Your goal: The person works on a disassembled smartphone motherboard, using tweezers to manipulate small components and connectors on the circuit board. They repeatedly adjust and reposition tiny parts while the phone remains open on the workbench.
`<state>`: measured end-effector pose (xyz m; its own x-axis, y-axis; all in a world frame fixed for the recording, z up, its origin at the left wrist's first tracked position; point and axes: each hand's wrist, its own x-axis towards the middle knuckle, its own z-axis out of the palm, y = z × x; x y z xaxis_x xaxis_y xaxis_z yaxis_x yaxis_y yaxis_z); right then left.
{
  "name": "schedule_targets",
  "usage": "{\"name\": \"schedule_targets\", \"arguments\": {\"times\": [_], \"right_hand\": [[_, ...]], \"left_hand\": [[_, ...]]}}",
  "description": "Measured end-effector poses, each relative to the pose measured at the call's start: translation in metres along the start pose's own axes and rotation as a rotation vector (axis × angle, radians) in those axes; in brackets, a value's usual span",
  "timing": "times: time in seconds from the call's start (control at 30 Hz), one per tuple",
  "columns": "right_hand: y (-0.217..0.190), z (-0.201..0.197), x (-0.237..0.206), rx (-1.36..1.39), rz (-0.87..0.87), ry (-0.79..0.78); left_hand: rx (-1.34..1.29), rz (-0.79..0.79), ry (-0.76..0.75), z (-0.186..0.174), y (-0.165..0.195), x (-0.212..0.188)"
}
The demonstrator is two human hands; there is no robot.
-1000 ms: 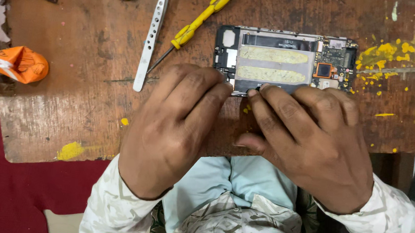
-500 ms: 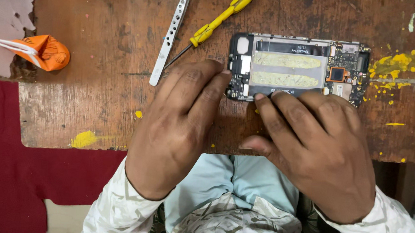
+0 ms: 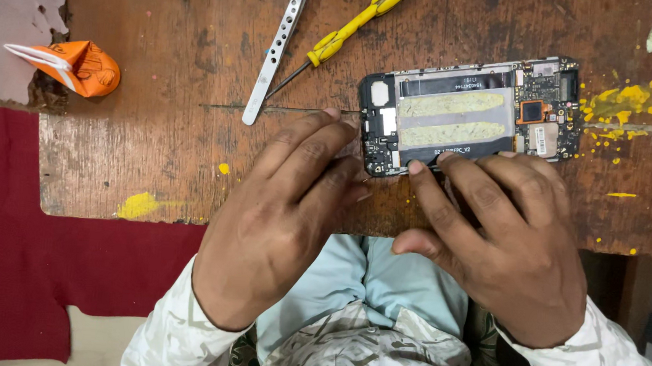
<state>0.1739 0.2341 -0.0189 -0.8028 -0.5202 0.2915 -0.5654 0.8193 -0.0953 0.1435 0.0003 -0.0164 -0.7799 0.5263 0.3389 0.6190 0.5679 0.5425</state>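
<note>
Black and green with two pale adhesive strips, the opened phone [image 3: 468, 113] lies flat on the worn wooden table [image 3: 175, 157], now tilted slightly compared with a moment ago. The left hand [image 3: 286, 203] presses extended fingers against its left end; the right hand [image 3: 498, 233] rests fingertips on its near edge, neither gripping. Beyond lie a yellow screwdriver [image 3: 352, 26] and metal tweezers [image 3: 278, 46]

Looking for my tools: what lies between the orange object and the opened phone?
In the head view, metal tweezers and a yellow screwdriver lie between the orange object and the opened phone.
</note>
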Motion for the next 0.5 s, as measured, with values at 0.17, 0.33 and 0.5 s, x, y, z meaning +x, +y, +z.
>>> {"name": "schedule_targets", "arguments": {"times": [0.17, 0.33, 0.5], "right_hand": [[-0.0014, 0.0009, -0.0009, -0.007, 0.005, 0.002], [-0.0022, 0.0006, -0.0011, 0.012, 0.009, 0.001], [-0.0015, 0.0022, -0.0027, 0.002, 0.007, -0.004]], "left_hand": [[0.027, 0.071, -0.014, -0.0006, -0.0024, 0.0003], [0.073, 0.115, -0.021, 0.0009, -0.0034, 0.0027], [0.084, 0.09, -0.002, 0.0014, 0.0008, 0.0033]]}}
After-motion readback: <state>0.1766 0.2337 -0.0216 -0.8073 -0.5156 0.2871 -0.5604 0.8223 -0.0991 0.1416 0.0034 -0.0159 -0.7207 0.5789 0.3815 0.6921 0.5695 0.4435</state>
